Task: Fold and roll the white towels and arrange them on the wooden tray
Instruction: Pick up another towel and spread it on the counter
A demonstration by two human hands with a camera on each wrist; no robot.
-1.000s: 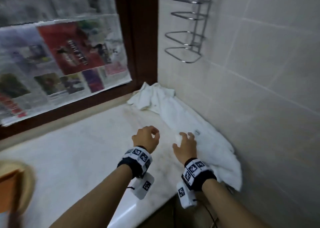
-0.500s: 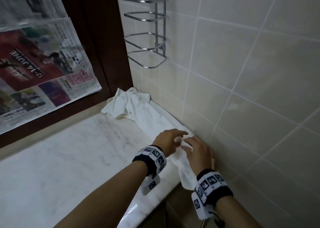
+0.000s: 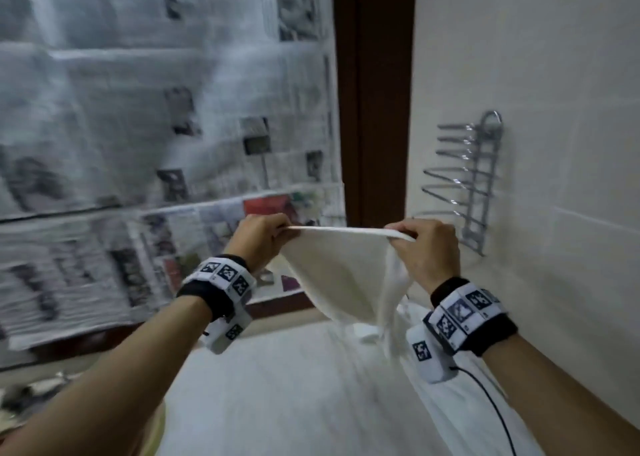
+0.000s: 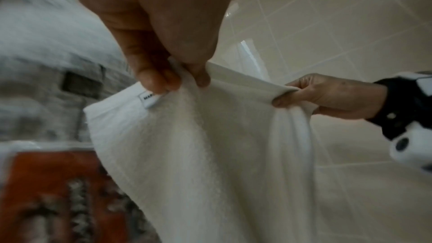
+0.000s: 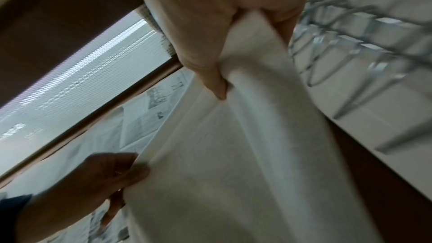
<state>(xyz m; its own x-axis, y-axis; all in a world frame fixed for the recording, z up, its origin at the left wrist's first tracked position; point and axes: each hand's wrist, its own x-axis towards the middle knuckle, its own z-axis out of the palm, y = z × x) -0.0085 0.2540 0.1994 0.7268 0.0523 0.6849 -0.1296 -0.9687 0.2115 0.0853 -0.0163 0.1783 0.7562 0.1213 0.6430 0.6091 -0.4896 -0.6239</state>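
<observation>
Towel: lower end runs behind right wrist cam & off frame bottom in head view; can't tell where it ends. Label on hem: text cut by left hand fingertip, unreadable. Newspaper on window smeared by motion blur, print illegible. Left hand's fingers in right wrist view mostly behind the cloth. Wire rack blurred, cut by frame edge. Objects at head view's bottom-left corner too blurred to ID.
</observation>
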